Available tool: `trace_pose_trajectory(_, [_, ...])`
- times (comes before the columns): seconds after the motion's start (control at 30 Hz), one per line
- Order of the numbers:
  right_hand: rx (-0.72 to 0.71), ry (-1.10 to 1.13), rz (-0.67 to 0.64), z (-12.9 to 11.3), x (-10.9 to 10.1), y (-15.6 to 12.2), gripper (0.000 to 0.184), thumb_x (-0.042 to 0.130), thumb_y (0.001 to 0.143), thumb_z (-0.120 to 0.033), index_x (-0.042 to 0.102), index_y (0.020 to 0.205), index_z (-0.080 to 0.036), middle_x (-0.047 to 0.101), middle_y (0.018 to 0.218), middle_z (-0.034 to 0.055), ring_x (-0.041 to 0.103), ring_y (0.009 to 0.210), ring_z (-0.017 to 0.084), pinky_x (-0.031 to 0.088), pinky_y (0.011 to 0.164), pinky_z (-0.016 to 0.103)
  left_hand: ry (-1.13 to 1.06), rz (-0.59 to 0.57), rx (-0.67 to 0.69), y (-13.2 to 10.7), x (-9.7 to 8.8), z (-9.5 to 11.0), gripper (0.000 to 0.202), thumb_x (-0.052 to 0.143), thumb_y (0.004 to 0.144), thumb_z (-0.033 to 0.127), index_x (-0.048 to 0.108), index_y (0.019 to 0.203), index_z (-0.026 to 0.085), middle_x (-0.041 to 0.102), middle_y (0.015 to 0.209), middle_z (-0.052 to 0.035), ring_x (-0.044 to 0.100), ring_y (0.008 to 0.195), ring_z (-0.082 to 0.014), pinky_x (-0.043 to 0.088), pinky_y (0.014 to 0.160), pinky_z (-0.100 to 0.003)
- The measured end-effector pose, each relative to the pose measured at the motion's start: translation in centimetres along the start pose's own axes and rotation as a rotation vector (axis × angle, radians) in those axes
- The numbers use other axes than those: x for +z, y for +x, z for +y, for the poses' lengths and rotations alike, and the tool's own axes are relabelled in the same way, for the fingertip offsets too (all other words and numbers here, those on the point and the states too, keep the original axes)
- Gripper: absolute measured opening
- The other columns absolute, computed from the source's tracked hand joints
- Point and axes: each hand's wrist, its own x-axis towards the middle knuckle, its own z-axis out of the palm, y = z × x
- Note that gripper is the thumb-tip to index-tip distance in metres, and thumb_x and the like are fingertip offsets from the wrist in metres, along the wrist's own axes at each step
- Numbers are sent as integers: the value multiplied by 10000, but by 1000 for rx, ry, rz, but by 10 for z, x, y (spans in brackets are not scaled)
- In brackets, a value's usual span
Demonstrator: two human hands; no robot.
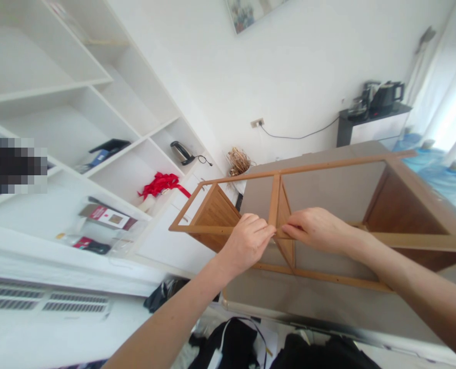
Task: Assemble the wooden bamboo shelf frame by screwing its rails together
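A wooden shelf frame [328, 166] with a middle divider [276, 197] lies on its side on a grey table [274, 300]. My left hand [246, 243] is closed in a pinch against the near rail just left of the divider. From the right, my right hand [316, 228] reaches to the same joint, its fingers pressed together on the rail. What the fingertips pinch is too small to make out.
White wall shelving [97, 128] at the left holds a kettle [180, 152], a red ribbon [161, 184] and boxes. A black side table [366, 125] with a kettle stands at the back right. Dark bags [235, 343] lie on the floor below the table's edge.
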Motion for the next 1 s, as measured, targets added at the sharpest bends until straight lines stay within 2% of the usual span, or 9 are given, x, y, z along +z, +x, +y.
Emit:
trace_pose_trajectory(0.2, [-14,-17,51,2,5,-2,368,424,925,-347,590,633,-197,649,672,37,551,608,136,249,552,262,-73,15,-17,-2,4,-5,228,416,962,209,630,1003,142,592,757,-42,486,752,-158,393,746,-322])
trace_pose_trajectory(0.3, [-26,-7,120,-4,6,-4,274,434,920,-299,611,735,-201,636,718,31,548,645,142,279,565,260,-109,3,3,-2,5,-9,242,413,965,219,635,1026,145,593,767,-46,496,752,-157,397,744,-324])
trace_pose_trajectory(0.4, [-47,132,219,-15,6,-4,186,440,905,-219,614,843,-198,629,816,37,559,743,145,352,640,252,-161,2,20,-2,5,-12,261,408,968,233,637,1059,147,597,784,-52,501,751,-158,403,729,-321])
trace_pose_trajectory(0.5, [-46,319,291,-25,7,-3,132,460,868,-157,586,862,-196,619,858,30,553,790,134,396,702,244,-243,4,-11,-1,6,-13,267,408,967,244,647,1046,152,590,798,-56,506,776,-166,414,727,-318])
trace_pose_trajectory(0.63, [67,420,239,-31,11,-1,69,527,795,-159,528,846,-206,607,784,-15,534,696,116,405,632,234,-367,1,-33,-2,8,-15,265,417,963,253,662,954,152,575,803,-58,510,798,-168,431,727,-307])
trace_pose_trajectory(0.73, [168,429,186,-31,13,0,70,553,772,-190,520,830,-209,600,750,-30,522,642,108,406,609,235,-375,7,-16,-3,8,-17,270,406,966,250,658,973,153,563,790,-53,503,786,-166,436,722,-303])
trace_pose_trajectory(1.0, [150,370,191,-35,11,0,28,566,774,-220,549,778,-199,584,754,-16,513,656,110,417,628,241,-139,-38,87,-7,0,-16,322,344,936,148,587,1137,80,553,834,-89,460,791,-198,430,720,-350])
